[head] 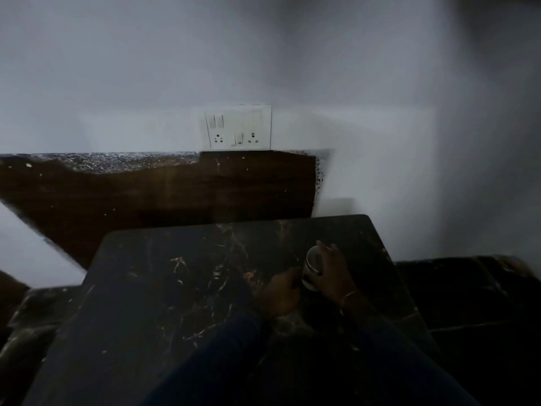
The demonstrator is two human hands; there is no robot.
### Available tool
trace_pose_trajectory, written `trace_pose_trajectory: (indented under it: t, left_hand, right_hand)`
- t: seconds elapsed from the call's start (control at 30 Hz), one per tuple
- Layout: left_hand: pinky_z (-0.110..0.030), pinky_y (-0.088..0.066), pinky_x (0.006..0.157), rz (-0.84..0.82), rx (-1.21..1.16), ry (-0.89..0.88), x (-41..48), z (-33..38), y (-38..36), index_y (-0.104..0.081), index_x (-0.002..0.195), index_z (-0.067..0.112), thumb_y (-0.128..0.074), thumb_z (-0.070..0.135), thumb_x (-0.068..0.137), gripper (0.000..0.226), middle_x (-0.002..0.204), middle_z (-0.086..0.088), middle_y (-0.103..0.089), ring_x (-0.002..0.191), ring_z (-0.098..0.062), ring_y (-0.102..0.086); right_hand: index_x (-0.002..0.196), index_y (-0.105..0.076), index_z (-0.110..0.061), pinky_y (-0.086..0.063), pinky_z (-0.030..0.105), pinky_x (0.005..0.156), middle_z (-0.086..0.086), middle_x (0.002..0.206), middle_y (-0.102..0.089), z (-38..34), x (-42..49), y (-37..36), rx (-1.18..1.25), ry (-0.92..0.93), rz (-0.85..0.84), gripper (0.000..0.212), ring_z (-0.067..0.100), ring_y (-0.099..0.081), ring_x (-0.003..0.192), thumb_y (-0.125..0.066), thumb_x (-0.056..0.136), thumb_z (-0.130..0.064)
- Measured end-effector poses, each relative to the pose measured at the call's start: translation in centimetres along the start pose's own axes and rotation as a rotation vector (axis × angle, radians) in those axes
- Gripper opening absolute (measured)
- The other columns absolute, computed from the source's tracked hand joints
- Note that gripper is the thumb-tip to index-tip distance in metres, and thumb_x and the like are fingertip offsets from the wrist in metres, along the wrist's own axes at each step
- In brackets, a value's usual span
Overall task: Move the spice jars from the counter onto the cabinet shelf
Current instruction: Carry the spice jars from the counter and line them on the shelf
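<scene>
While the head view is running dim, the right hand (pixel 332 269) is wrapping the spice jar (pixel 312 262) from its right and the left hand (pixel 281 294) is gripping its near side, likely steadying it for lifting. The jar is sitting at the counter's (pixel 164 288) right part.

Dim white wall (pixel 146 68), switch plate (pixel 238 127), dark marble counter (pixel 175 288)

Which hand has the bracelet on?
The right hand, wrapped round the jar from the right. A thin bracelet circles its wrist; the left hand, holding the jar from the left, shows only a dark sleeve.
</scene>
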State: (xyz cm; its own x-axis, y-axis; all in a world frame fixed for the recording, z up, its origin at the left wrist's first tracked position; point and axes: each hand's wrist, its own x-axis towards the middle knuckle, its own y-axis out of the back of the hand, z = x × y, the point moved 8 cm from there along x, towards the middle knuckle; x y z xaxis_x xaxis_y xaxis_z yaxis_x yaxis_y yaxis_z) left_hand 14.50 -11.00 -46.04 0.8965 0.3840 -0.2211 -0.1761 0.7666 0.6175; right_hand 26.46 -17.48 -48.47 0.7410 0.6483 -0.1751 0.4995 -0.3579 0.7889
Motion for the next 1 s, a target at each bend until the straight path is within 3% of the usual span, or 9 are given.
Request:
trace_pose_trajectory:
  t: [0.13, 0.23, 0.37, 0.47, 0.53, 0.63, 0.73, 0.87, 1.0]
  left_hand:
    - [-0.025, -0.035, 0.104, -0.062, -0.058, 0.066, -0.1, -0.4, 0.5, -0.046, 0.139, 0.014, -0.05, 0.015, 0.096, 0.043, 0.139, -0.006, -0.052, 0.128, -0.02, -0.05]
    - [-0.036, -0.041, 0.106, -0.072, -0.113, 0.078, -0.4, -0.6, 1.2, -0.047, 0.137, 0.013, -0.05, 0.012, 0.095, 0.042, 0.136, -0.009, -0.054, 0.124, -0.023, -0.053]
    - [-0.041, -0.043, 0.105, -0.069, -0.259, 0.181, -0.4, -2.9, 1.5, -0.04, 0.141, 0.019, -0.047, 0.023, 0.097, 0.045, 0.138, -0.002, -0.05, 0.123, -0.02, -0.053]
    - [-0.044, -0.047, 0.099, 0.072, -0.623, 0.349, -1.5, -5.6, 2.7, -0.049, 0.133, 0.02, -0.037, 0.033, 0.1, 0.037, 0.135, -0.008, -0.054, 0.114, -0.022, -0.057]
    - [-0.045, -0.052, 0.088, 0.029, -0.916, 0.478, -2.9, -6.9, 2.0, -0.056, 0.121, 0.017, -0.03, 0.044, 0.099, 0.043, 0.124, -0.016, -0.061, 0.106, -0.03, -0.062]
    - [-0.045, -0.055, 0.082, -0.211, -1.272, 0.508, -5.0, -6.7, -0.2, -0.051, 0.131, 0.016, -0.03, 0.059, 0.093, 0.061, 0.126, -0.025, -0.058, 0.105, -0.042, -0.062]
    - [-0.042, -0.06, 0.077, -0.104, -1.513, 0.439, -5.5, -5.8, 0.2, -0.047, 0.134, 0.011, -0.049, 0.049, 0.088, 0.06, 0.129, -0.026, -0.055, 0.101, -0.039, -0.064]
    - [-0.044, -0.056, 0.088, 0.129, -1.291, 0.261, -6.2, -4.7, 2.0, -0.048, 0.125, 0.007, -0.055, 0.024, 0.092, 0.037, 0.121, -0.02, -0.06, 0.107, -0.032, -0.063]
    - [-0.037, -0.059, 0.08, 0.227, -1.077, 0.187, -7.2, -4.8, 3.7, -0.049, 0.126, 0.016, -0.061, 0.017, 0.089, 0.038, 0.118, -0.01, -0.063, 0.101, -0.025, -0.068]
  right_hand:
    - [0.143, -0.041, -0.013, -0.035, 0.035, 0.112, 0.011, 0.146, -0.041, 1.2, 0.7, -0.7, 0.047, -0.027, 0.031, 0.069, 0.028, -0.04, 0.135, -0.074, 0.082, -0.023]
    - [0.137, -0.046, -0.019, -0.033, 0.023, 0.1, 0.004, 0.139, -0.045, 2.2, 0.5, -0.7, 0.064, -0.057, 0.033, 0.065, 0.021, -0.048, 0.127, -0.075, 0.08, -0.031]
    - [0.134, -0.053, -0.02, -0.04, 0.029, 0.103, 0.002, 0.137, -0.052, 1.2, -0.5, -0.5, 0.175, 0.017, -0.025, 0.061, 0.02, -0.05, 0.127, -0.077, 0.079, -0.03]
    - [0.134, -0.054, -0.025, -0.042, 0.041, 0.108, -0.003, 0.136, -0.053, -0.8, -2.5, 0.4, 0.417, 0.019, -0.109, 0.059, 0.018, -0.05, 0.126, -0.076, 0.08, -0.032]
    - [0.131, -0.055, -0.029, -0.045, 0.047, 0.105, -0.005, 0.134, -0.055, -2.8, -3.8, 0.9, 0.607, 0.051, -0.179, 0.052, 0.018, -0.052, 0.123, -0.073, 0.082, -0.031]
    - [0.126, -0.06, -0.026, -0.051, 0.042, 0.098, -0.002, 0.128, -0.063, -5.0, -5.0, 1.3, 0.914, 0.114, -0.238, 0.04, 0.02, -0.06, 0.119, -0.065, 0.087, -0.017]
    - [0.125, -0.057, -0.031, -0.053, 0.036, 0.087, 0.002, 0.128, -0.062, -6.2, -5.3, 0.4, 1.143, 0.017, -0.165, 0.04, 0.023, -0.062, 0.116, -0.054, 0.093, -0.007]
    - [0.141, -0.045, -0.013, -0.048, 0.043, 0.098, 0.015, 0.141, -0.052, -6.6, -6.2, -2.7, 1.174, -0.118, -0.07, 0.04, 0.031, -0.054, 0.125, -0.04, 0.103, -0.024]
    - [0.134, -0.055, -0.02, -0.045, 0.054, 0.103, 0.011, 0.128, -0.063, -6.8, -6.4, -4.7, 1.291, -0.192, -0.105, 0.044, 0.03, -0.061, 0.116, -0.037, 0.1, -0.042]
